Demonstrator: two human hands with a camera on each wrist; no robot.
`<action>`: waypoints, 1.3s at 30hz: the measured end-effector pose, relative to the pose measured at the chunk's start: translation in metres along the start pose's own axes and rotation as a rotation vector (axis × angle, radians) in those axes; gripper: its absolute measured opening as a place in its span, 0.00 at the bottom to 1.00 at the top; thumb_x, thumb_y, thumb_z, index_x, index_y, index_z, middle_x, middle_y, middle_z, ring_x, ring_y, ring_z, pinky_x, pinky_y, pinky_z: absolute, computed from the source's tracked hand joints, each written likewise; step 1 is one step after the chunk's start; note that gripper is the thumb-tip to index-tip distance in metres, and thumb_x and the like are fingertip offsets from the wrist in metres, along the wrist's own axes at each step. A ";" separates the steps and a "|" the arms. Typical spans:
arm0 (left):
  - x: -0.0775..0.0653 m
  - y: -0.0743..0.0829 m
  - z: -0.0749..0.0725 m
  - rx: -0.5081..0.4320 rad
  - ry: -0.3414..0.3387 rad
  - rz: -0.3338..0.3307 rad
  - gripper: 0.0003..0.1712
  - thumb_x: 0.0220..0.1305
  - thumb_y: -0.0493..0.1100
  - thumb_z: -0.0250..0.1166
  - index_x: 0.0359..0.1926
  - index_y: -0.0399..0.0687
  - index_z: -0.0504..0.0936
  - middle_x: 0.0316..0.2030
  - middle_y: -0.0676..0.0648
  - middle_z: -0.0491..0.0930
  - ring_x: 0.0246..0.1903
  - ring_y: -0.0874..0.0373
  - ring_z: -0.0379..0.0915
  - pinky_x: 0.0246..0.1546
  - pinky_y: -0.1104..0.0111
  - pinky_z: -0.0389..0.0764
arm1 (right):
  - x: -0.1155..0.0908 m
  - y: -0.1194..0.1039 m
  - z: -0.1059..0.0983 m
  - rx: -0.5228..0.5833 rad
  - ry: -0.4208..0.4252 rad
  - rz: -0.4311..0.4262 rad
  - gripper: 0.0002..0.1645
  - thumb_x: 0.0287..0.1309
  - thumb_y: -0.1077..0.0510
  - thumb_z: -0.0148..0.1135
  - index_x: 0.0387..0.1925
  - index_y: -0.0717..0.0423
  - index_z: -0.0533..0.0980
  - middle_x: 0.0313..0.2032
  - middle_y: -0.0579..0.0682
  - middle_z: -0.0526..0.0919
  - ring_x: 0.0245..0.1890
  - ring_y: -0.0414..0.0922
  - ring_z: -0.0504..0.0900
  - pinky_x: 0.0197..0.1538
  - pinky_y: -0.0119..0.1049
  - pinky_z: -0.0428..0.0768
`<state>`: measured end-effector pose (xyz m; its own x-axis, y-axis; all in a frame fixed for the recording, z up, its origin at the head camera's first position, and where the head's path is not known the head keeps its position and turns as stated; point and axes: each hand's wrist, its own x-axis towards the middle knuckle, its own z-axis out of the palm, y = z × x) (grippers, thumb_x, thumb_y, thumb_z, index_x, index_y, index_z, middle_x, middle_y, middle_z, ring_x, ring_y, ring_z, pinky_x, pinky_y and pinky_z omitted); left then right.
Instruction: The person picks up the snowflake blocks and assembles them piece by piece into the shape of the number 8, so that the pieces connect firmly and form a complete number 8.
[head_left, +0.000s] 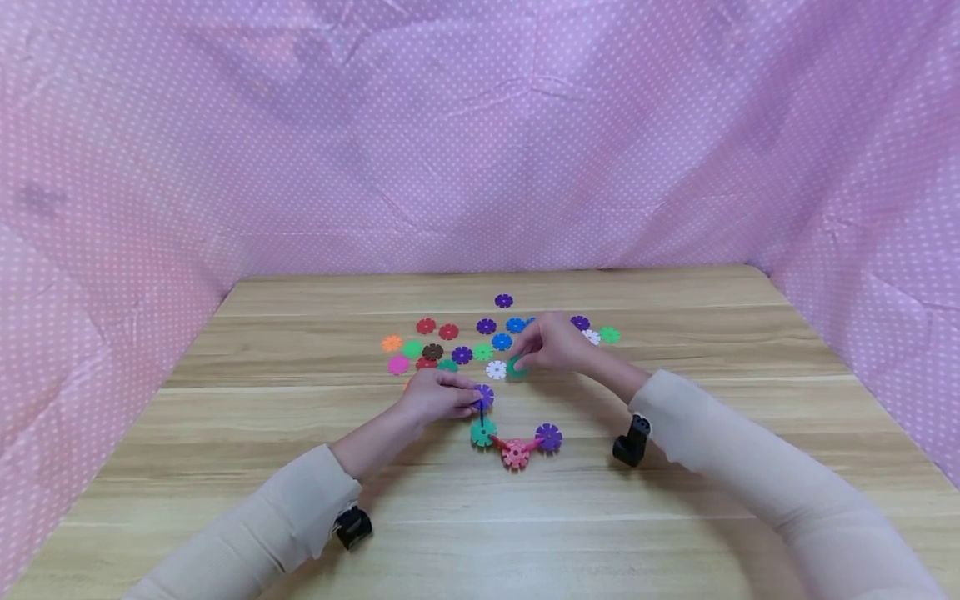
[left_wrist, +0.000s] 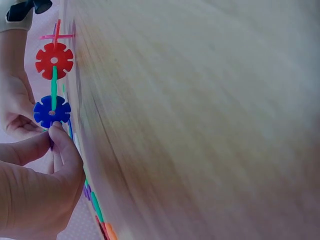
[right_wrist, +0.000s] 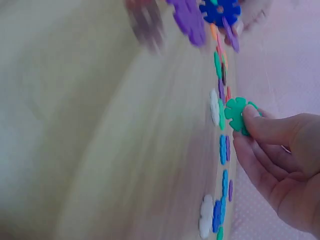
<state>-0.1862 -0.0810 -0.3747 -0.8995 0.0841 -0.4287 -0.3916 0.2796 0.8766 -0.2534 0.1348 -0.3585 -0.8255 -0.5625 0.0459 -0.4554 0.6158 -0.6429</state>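
Hands apart, both occupied. I had the left hand (head_left: 438, 395) pinching a purple disc (head_left: 487, 395) at one end of the chain (head_left: 515, 455); the rest of the chain ran nearer than that hand and bent off to its right. Right hand (head_left: 553, 343), farther out, pinched a green disc (right_wrist: 233, 115), tilted up from the table (head_left: 517, 533). White disc (head_left: 496, 370) lay between the hands, just left of the green one. I noted an orange disc (head_left: 392, 342) beyond and left of the left hand, a lime disc (head_left: 610, 334) right of the right hand.
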 end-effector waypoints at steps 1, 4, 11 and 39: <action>0.000 0.000 0.000 0.001 0.000 -0.002 0.12 0.59 0.33 0.66 0.44 0.37 0.84 0.43 0.38 0.86 0.29 0.63 0.83 0.38 0.70 0.86 | -0.001 -0.001 0.002 0.006 -0.001 -0.005 0.08 0.46 0.62 0.74 0.33 0.56 0.86 0.31 0.51 0.89 0.30 0.37 0.84 0.36 0.26 0.83; 0.000 0.001 0.000 0.001 -0.001 -0.008 0.12 0.59 0.33 0.66 0.45 0.37 0.84 0.44 0.38 0.85 0.30 0.63 0.83 0.39 0.70 0.86 | -0.004 -0.004 0.006 0.012 0.003 -0.019 0.08 0.46 0.61 0.74 0.32 0.53 0.86 0.31 0.49 0.89 0.29 0.36 0.84 0.35 0.25 0.83; -0.001 0.003 0.000 -0.002 -0.004 -0.011 0.12 0.59 0.32 0.65 0.45 0.37 0.83 0.44 0.38 0.85 0.31 0.62 0.83 0.39 0.70 0.86 | -0.006 -0.010 0.015 0.075 -0.006 -0.068 0.05 0.48 0.65 0.72 0.31 0.56 0.86 0.31 0.51 0.89 0.30 0.38 0.86 0.36 0.24 0.83; -0.005 0.007 0.006 0.031 0.057 -0.026 0.11 0.56 0.32 0.68 0.42 0.38 0.86 0.44 0.39 0.85 0.30 0.61 0.81 0.38 0.72 0.85 | -0.010 -0.009 0.024 0.215 -0.011 -0.175 0.03 0.53 0.64 0.69 0.31 0.58 0.85 0.33 0.53 0.89 0.35 0.41 0.86 0.42 0.27 0.85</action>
<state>-0.1832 -0.0738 -0.3673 -0.8990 0.0218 -0.4375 -0.4098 0.3104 0.8577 -0.2331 0.1219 -0.3712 -0.7361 -0.6569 0.1632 -0.5088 0.3780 -0.7735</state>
